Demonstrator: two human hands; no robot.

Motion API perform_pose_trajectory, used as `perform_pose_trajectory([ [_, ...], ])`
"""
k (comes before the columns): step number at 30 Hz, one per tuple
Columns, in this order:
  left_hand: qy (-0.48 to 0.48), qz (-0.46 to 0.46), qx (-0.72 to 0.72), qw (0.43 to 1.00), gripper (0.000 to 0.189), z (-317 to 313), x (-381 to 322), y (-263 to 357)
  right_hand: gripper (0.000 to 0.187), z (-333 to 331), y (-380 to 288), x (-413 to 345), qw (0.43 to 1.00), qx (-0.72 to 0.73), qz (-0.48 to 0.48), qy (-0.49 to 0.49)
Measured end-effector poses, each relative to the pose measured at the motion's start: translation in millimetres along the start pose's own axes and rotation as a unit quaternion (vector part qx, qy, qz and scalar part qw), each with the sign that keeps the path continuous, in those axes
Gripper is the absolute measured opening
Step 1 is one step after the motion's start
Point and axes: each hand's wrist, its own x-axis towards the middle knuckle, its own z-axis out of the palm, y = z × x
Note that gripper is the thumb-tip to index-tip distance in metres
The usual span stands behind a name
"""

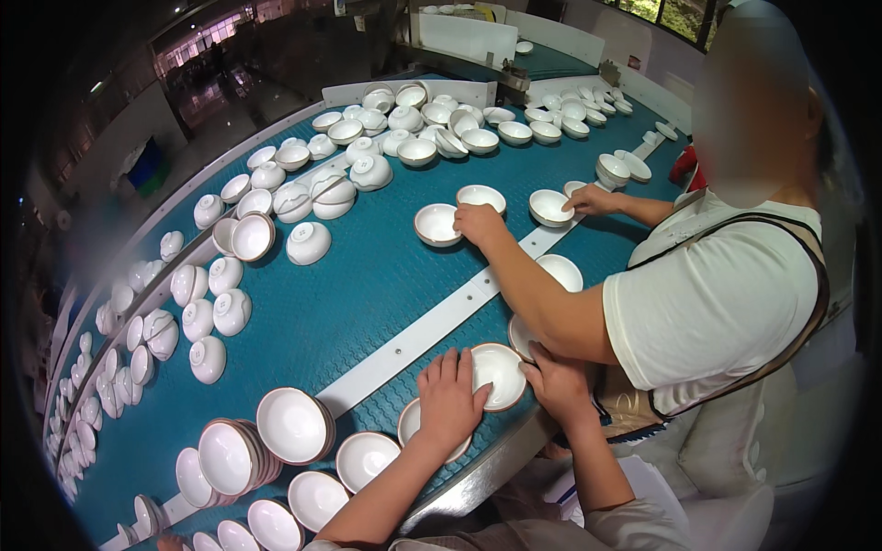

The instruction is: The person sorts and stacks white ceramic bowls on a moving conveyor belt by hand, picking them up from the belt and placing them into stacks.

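Observation:
A white ceramic bowl with a brown rim (497, 377) sits upright on the near lane of the green conveyor belt (358, 296), between my two hands. My left hand (449, 396) lies at its left side, thumb over the rim, and covers part of another bowl (411, 421). My right hand (559, 386) touches its right rim with the fingertips; a further bowl (520, 336) lies just behind, partly hidden by the co-worker's arm. More bowls, among them one (367, 460), line the near lane to the left.
Stacked bowls (227, 458) stand by the white divider strip (398, 350). Many loose bowls, some upside down (309, 242), cover the far side. At the right a co-worker (716, 296) reaches across the belt, hands at bowls. A metal edge (475, 475) borders the belt nearest me.

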Motion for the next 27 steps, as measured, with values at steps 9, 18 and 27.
perform_pose_trajectory([
  [9,0.034,0.063,0.033,0.997,0.081,55.4,74.8,25.7,0.064,40.4,92.2,72.0,0.99,-0.051,-0.033,0.125],
  [18,-0.067,0.05,0.028,0.996,0.089,50.4,71.1,16.7,0.045,12.6,93.0,44.3,0.992,-0.093,0.023,0.077],
  [27,-0.01,0.047,-0.005,0.999,0.084,54.9,141.9,68.3,0.048,-26.4,114.1,74.6,0.994,0.02,0.007,0.105],
])
